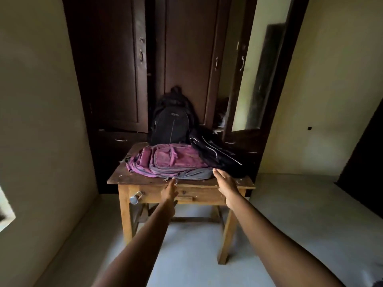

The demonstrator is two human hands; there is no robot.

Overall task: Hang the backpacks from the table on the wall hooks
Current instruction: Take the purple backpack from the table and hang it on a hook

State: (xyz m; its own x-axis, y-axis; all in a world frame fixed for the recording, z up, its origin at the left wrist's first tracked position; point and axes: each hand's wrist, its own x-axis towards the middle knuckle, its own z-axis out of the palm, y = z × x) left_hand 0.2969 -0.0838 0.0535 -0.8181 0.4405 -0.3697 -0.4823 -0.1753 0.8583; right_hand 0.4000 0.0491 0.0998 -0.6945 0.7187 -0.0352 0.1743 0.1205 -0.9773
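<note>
3 backpacks sit on the worn wooden tabletop (132,177): a faded purple fabric backpack (170,160) lying flat, a black upright backpack (171,123), a slumped black backpack (219,154). The left hand (169,190) and right hand (227,184) reach out flat, fingers extended, grasping nothing.

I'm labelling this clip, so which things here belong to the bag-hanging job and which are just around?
Part of the job:
purple backpack
upright black backpack
black backpack lying flat
wooden table
left hand, right hand, both open and empty

Just around:
dark wardrobe
padlock on the drawer
</note>
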